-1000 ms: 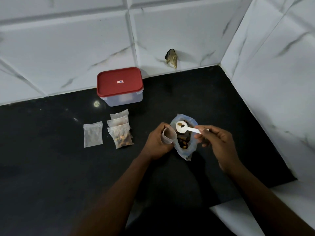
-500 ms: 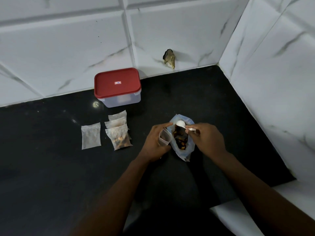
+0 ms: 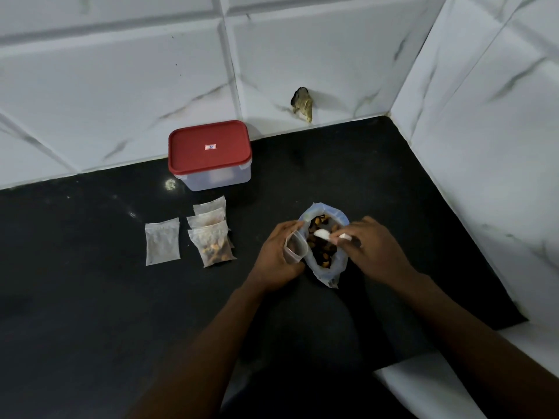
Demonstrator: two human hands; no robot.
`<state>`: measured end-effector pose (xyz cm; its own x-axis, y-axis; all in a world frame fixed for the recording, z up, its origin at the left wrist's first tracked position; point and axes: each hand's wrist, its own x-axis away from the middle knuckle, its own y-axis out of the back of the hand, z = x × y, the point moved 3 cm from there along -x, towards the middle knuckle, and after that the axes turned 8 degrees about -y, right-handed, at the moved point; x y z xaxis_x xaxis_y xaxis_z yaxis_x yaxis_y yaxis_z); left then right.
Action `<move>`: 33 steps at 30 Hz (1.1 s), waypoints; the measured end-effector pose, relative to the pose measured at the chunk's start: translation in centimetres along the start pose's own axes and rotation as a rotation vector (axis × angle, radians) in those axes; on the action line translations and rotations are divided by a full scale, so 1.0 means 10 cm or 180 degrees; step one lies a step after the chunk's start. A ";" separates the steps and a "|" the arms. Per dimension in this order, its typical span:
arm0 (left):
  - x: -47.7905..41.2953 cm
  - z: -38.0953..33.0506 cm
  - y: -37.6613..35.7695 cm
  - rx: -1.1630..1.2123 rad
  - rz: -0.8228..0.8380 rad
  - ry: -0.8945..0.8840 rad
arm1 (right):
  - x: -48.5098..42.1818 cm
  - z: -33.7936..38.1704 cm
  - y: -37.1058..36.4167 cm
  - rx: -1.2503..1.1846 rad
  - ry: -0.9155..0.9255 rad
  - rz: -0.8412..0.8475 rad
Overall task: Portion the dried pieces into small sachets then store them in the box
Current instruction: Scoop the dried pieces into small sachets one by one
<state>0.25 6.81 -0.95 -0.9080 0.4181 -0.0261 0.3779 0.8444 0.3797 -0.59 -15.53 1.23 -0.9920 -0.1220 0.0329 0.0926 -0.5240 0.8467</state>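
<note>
— Where are the dried pieces [image 3: 320, 252] seen?
— In the open plastic bag [image 3: 329, 275] on the black counter [image 3: 90, 297]. The bowl of the white spoon [image 3: 323, 234] is dipped among them, and its handle is pinched by the right hand [image 3: 373, 247].
— And the other hand?
— The left hand [image 3: 275, 257] is curled round a small sachet [image 3: 295, 247], held open just beside the bag. Filled sachets [image 3: 213, 247] are laid further left, near the red-lidded box [image 3: 210, 152].

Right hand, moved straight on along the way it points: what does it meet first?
The right hand points its white spoon across the open bag toward the left hand. First contact is probably the dried pieces under the spoon's bowl, then the sachet the left hand holds; depth is unclear.
</note>
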 end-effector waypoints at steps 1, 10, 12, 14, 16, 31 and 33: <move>0.01 0.01 0.00 0.0007 -0.0004 0.0002 | -0.01 -0.02 0.04 -0.0143 -0.0049 -0.0146; 0.05 0.09 0.05 -0.0253 0.0052 0.0080 | -0.04 0.07 -0.10 0.0054 -0.0255 -0.0096; 0.07 0.11 0.08 -0.0249 0.0039 0.0119 | 0.00 0.11 -0.08 -0.0018 -0.0277 -0.0050; 0.10 0.13 0.09 -0.0120 -0.0017 0.0195 | 0.02 0.12 0.00 -0.0248 -0.0333 -0.0174; 0.12 0.17 0.08 -0.0044 -0.0018 0.0300 | 0.02 0.10 0.07 -0.0455 -0.0436 -0.0282; 0.09 0.27 0.00 -0.0412 0.0567 0.0877 | 0.04 0.23 -0.11 -0.1233 -0.1580 0.0115; 0.09 0.26 -0.01 -0.0370 0.0564 0.0913 | 0.04 0.21 -0.13 -0.1541 -0.1847 0.0277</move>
<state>-0.15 7.96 -3.47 -0.8503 0.4295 0.3041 0.5258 0.7166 0.4583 -1.31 -13.13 1.28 -0.8531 0.2130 0.4763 0.0672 -0.8604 0.5051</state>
